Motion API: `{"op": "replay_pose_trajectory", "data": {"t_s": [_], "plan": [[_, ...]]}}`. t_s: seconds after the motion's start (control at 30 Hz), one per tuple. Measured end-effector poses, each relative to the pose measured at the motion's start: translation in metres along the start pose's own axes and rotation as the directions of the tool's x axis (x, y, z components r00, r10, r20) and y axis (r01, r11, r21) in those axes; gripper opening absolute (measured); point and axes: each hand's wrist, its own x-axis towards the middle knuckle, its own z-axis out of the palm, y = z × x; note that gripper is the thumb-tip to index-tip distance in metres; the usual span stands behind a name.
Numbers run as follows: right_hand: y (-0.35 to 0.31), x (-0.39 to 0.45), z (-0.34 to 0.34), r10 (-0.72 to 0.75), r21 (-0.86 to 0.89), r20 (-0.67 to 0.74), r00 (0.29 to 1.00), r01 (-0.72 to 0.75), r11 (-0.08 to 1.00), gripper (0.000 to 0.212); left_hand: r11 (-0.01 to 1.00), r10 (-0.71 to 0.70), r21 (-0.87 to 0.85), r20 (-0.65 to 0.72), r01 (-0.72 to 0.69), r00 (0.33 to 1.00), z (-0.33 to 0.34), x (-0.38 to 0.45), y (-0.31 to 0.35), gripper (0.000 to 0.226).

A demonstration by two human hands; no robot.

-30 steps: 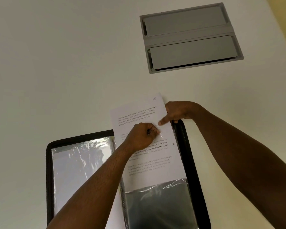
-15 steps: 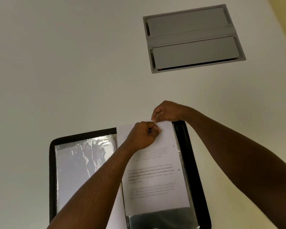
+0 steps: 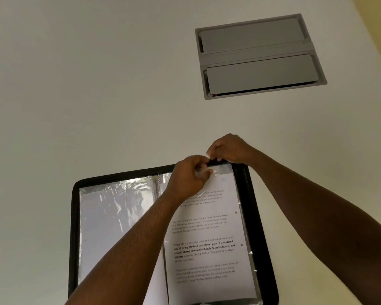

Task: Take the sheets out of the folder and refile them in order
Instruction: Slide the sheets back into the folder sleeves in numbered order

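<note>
Pale and off-white, the table (image 3: 97,95) filled nearly the whole view, matte and evenly lit, with a strip of yellowish wall or floor showing at the far right corner. On its near edge lay the open folder (image 3: 74,227), black-bordered, its two halves flat on the surface. In the right half sat the printed sheet (image 3: 207,243), marked "10" at its upper right corner, lying inside a clear plastic sleeve (image 3: 223,169) with paragraphs of text, one partly in bold. The left half held another glossy sleeve page (image 3: 114,221) that caught the light in streaks.

At the far edge of the folder's right half both hands worked the sleeve's mouth. The left hand (image 3: 188,176) had its fingers curled, pinching the clear film at the top of the sleeve. The right hand (image 3: 227,148) sat just beyond it, fingers curled at the folder's top rim and pinching the far lip of the same film; the two hands were almost touching.

Well apart from the folder, toward the table's far right, a grey recessed hatch (image 3: 260,56) with two flat flaps was set flush into the surface.
</note>
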Motion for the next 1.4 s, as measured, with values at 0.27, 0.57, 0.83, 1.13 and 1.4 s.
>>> {"op": "replay_pose_trajectory", "data": {"t_s": [0.27,0.57,0.83,1.13,1.4], "plan": [[0.05,-0.054,0.033,0.025,0.041,-0.659,0.752,0.002,0.999,0.02,0.998,-0.059,-0.001,-0.384,0.063,0.921,-0.029,-0.05,-0.041,0.034],[0.089,-0.129,0.116,-0.08,-0.159,-0.634,0.769,-0.029,0.987,0.055,0.89,-0.13,0.327,-0.485,0.317,0.865,-0.062,-0.166,-0.133,0.05],[0.098,-0.169,0.169,-0.046,-0.285,-0.599,0.799,-0.159,0.945,0.069,0.725,-0.271,0.472,-0.473,0.501,0.838,-0.068,-0.233,-0.186,0.075],[0.093,-0.213,0.205,0.133,-0.117,-0.768,0.626,-0.342,0.932,0.048,0.743,-0.437,0.181,-0.598,0.644,0.672,-0.094,-0.274,-0.206,0.047],[0.089,-0.209,0.196,0.214,-0.062,-0.75,0.626,-0.388,0.92,0.048,0.84,-0.504,-0.13,-0.55,0.527,0.666,-0.117,-0.26,-0.195,0.037]]}}
